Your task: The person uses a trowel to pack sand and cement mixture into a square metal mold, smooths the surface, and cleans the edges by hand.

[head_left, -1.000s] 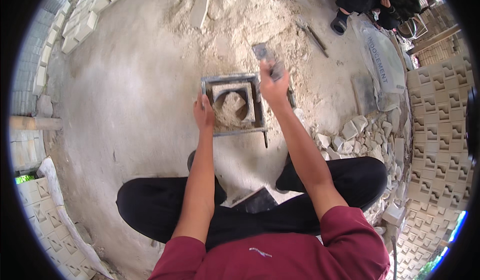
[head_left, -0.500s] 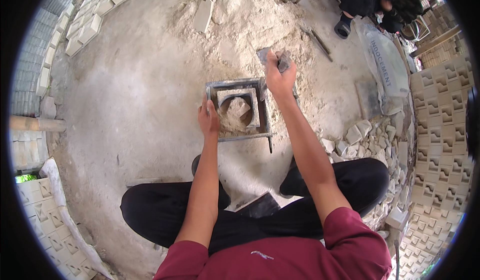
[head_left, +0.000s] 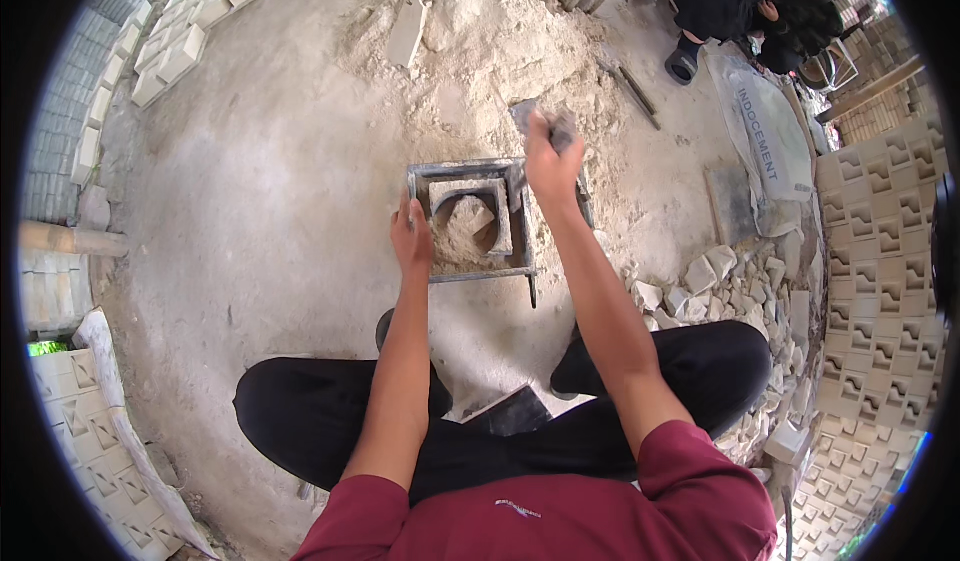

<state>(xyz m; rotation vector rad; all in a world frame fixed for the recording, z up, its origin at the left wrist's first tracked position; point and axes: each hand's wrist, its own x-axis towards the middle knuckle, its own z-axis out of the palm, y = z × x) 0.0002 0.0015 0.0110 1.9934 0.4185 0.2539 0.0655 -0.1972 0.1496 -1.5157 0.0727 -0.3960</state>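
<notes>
A square dark metal mould [head_left: 482,277] lies on the floor in front of me, with pale powdery mix and a loose lump [head_left: 474,217] inside its round inner ring. My left hand [head_left: 411,236] grips the left wall of the mould, fingers pointing away from me. Just past the right far corner, my right hand [head_left: 552,169] is closed round the handle of a trowel [head_left: 522,115]. Its flat grey blade points left, over the edge of the powder. Motion smears the handle end a little.
A heap of pale powder [head_left: 490,36] spreads beyond the mould, with a flat slab [head_left: 408,31] on it. Dark bars [head_left: 632,91] and a sack [head_left: 765,141] lie right. Broken pieces [head_left: 710,271] pile near my right knee. Other people [head_left: 720,1] sit at far right.
My right hand and the trowel have shifted very slightly and blurred. The left hand keeps its place on the mould. The whole view has slid a little.
</notes>
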